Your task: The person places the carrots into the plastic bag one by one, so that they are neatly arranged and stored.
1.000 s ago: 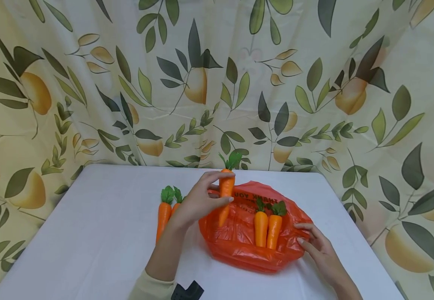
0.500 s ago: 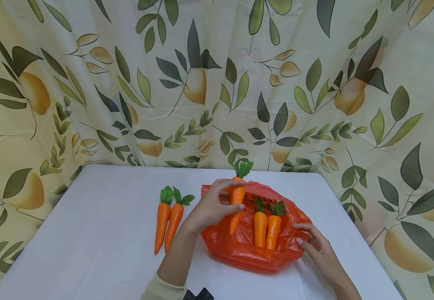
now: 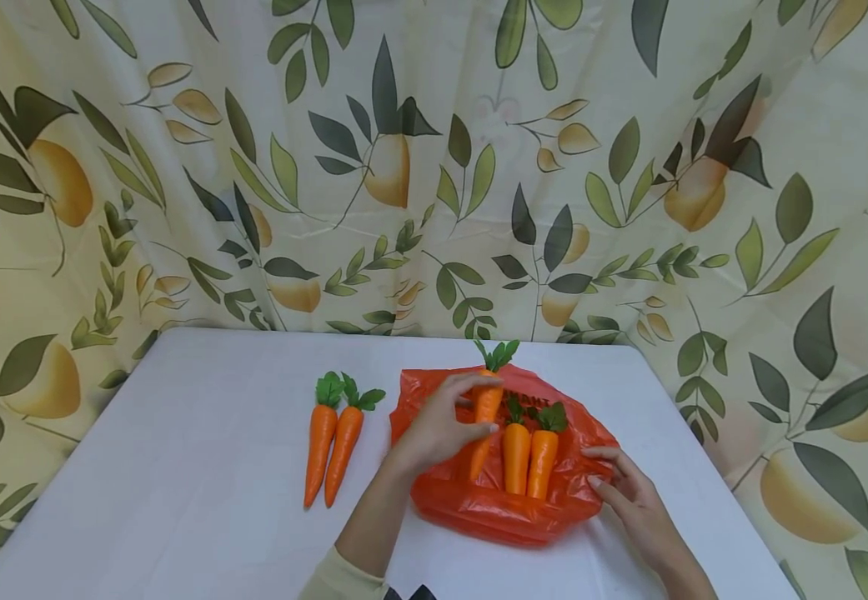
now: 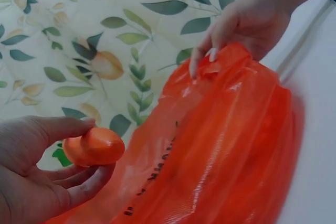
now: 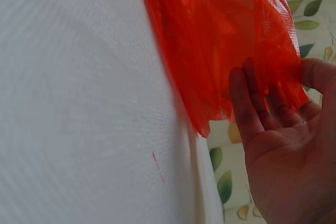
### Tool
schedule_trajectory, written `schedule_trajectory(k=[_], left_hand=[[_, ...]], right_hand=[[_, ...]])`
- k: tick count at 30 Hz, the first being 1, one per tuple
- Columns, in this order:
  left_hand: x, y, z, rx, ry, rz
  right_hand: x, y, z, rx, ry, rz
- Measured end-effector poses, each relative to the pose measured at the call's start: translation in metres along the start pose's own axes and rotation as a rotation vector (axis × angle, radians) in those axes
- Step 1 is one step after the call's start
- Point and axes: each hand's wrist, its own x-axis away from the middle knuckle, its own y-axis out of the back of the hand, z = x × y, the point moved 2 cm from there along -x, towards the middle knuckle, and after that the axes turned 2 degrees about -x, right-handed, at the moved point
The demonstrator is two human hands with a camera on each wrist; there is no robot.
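Note:
My left hand pinches an orange toy-like carrot with green leaves between thumb and fingers, leaf end up, over the red plastic bag. Two more carrots, a left one and a right one, lie side by side in the bag's opening, leaves outward. The bag's right edge is held by my right hand. In the right wrist view, that hand's thumb and fingers lie on either side of the thin plastic. From the left wrist, the held carrot shows tip-on.
Left of the bag, two carrots, one beside the other, lie on the white table. Behind the table hangs a curtain printed with leaves and fruit.
My left hand has carried its carrot to the right and slightly down, nearer the two carrots in the bag. The two on the table are now fully uncovered. My right hand stays at the bag's edge.

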Motion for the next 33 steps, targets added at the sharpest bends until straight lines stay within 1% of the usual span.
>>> schedule_trajectory(k=[5,9,14,17,22,25,27,29,33], left_hand=[[-0.006,-0.011,0.007,0.017,0.002,-0.012],[-0.011,-0.019,0.014,0.025,-0.012,-0.026],[-0.017,-0.027,0.023,0.027,-0.019,-0.056],[-0.018,-0.031,0.027,0.017,-0.016,-0.056],[-0.017,-0.036,0.036,-0.023,-0.025,-0.042],[-0.015,-0.039,0.040,-0.042,-0.007,-0.024],[-0.013,-0.040,0.040,-0.054,0.017,-0.008],[-0.011,-0.041,0.040,-0.071,0.035,0.010],[-0.008,-0.042,0.039,-0.102,0.052,0.040]], right_hand=[[0.000,0.000,0.000,-0.010,0.000,0.005],[0.000,0.000,0.000,-0.009,-0.002,0.006],[0.000,0.000,0.001,-0.008,0.004,0.007],[0.000,0.001,0.000,-0.003,0.006,0.007],[0.000,0.001,0.000,-0.003,0.001,0.005],[0.000,0.001,0.000,-0.004,-0.005,0.003],[0.000,0.001,0.000,-0.003,-0.008,0.002],[0.000,0.000,0.001,0.000,-0.009,0.001],[0.000,0.000,0.000,0.002,-0.006,0.003]])
